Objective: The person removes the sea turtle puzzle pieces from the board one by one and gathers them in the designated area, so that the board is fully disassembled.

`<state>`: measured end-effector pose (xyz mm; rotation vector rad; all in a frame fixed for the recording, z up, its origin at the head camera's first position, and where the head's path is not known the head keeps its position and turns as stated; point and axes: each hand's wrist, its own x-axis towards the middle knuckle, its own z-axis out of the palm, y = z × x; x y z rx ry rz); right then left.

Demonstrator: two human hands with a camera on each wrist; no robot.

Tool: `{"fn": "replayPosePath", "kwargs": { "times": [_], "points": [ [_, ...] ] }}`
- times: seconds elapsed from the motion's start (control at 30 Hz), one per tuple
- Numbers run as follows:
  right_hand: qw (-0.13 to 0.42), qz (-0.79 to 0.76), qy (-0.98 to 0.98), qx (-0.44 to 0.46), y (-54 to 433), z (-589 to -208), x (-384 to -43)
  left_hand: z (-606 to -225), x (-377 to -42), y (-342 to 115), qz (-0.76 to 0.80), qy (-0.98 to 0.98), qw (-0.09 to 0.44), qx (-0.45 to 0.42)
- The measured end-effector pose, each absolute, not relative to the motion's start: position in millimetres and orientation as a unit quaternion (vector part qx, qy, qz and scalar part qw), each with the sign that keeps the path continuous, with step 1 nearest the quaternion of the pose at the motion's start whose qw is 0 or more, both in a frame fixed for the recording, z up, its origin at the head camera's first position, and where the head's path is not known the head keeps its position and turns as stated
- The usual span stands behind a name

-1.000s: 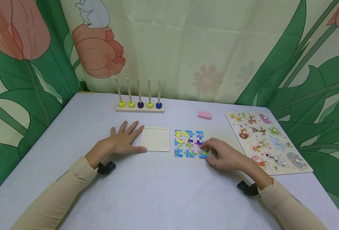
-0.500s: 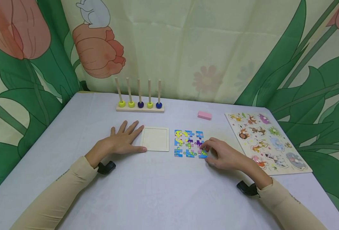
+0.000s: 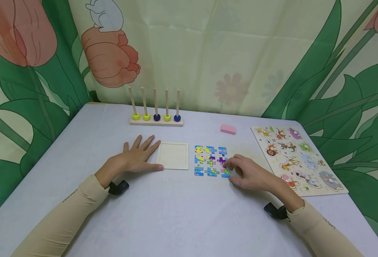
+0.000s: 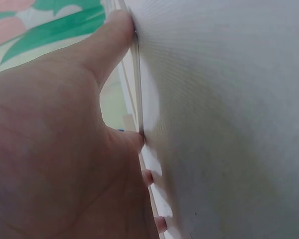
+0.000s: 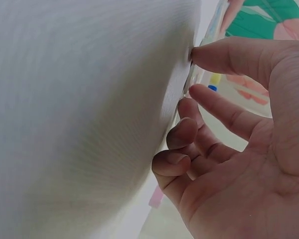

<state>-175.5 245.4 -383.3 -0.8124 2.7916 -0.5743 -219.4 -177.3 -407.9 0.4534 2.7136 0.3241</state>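
Observation:
Several jigsaw puzzle pieces [image 3: 212, 161] with blue, yellow and purple print lie in loose rows on the white cloth in the head view. My right hand [image 3: 248, 172] is at their lower right corner. Its thumb and index finger pinch a puzzle piece [image 3: 225, 173] at its edges, the piece lying flat on the table; the other fingers are bent, as the right wrist view shows. Left of the pieces lies a square wooden puzzle tray [image 3: 173, 156]. My left hand [image 3: 137, 157] rests with spread fingers at the tray's left side, thumb and index fingertip touching its edge.
A wooden bead stacker [image 3: 156, 122] with yellow and blue beads on upright pegs stands at the back. A pink block [image 3: 228, 129] lies behind the pieces. An animal puzzle board [image 3: 293, 160] lies at the right, close to my right forearm.

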Motion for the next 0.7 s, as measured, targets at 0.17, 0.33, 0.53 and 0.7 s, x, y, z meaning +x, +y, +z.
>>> {"fn": "replayPosePath", "kwargs": {
  "times": [0.17, 0.33, 0.53, 0.7],
  "points": [
    [0.083, -0.196, 0.937, -0.278, 245.6, -383.9, -174.5, -408.2, -219.3, -178.0, 0.114, 0.963, 0.184, 0.161],
    [0.079, -0.198, 0.937, -0.277, 246.6, -383.1, -173.7, -406.6, -218.0, -177.6, 0.114, 0.962, 0.184, 0.164],
    [0.07, -0.201, 0.938, -0.273, 245.6, -382.2, -174.2, -407.9, -218.7, -179.3, 0.116, 0.962, 0.185, 0.163],
    [0.066, -0.206, 0.938, -0.272, 245.6, -383.0, -174.5, -405.9, -216.7, -180.0, 0.123, 0.961, 0.189, 0.162]
  ]
}}
